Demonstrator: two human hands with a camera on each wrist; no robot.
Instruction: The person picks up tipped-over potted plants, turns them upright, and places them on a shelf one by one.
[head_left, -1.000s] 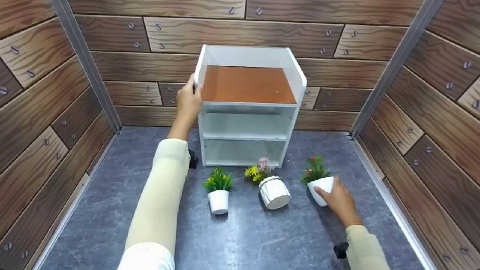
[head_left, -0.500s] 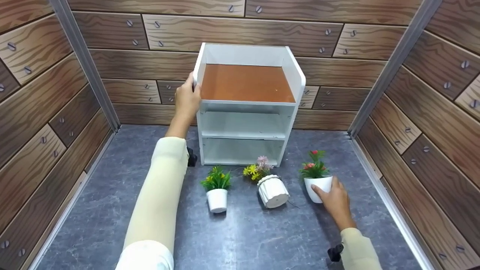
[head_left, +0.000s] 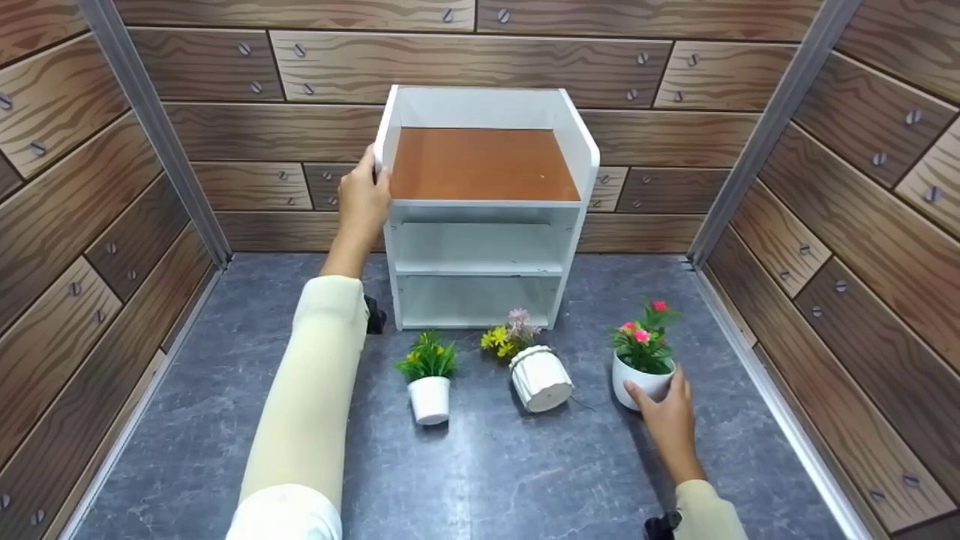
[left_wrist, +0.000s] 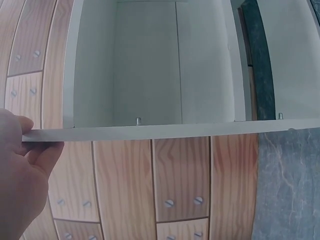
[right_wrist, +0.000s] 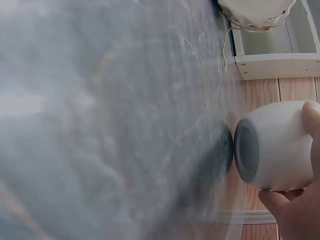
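A white shelf unit (head_left: 577, 142) with a brown top board stands against the back wall. My left hand (head_left: 361, 199) grips the upper edge of its left side panel, thumb and fingers on either side in the left wrist view (left_wrist: 150, 132). My right hand (head_left: 667, 424) holds a small white flowerpot (head_left: 628, 373) with pink-red flowers and green leaves, thumb and fingers round its sides. The pot is upright. In the right wrist view, its base (right_wrist: 247, 150) is very near the floor; whether it touches is unclear.
A white pot with yellow-dotted greenery (head_left: 430, 397) is on the floor before the shelf. Beside it, a white fence-like pot (head_left: 541, 379) with yellow and pink flowers lies tipped over. Wood-patterned walls (head_left: 847, 322) enclose the grey floor (head_left: 510, 480).
The right hand has turned the tilted flowerpot upright, bringing its flowers up and slightly right. The left hand keeps its grip on the shelf. The head view has shifted slightly.
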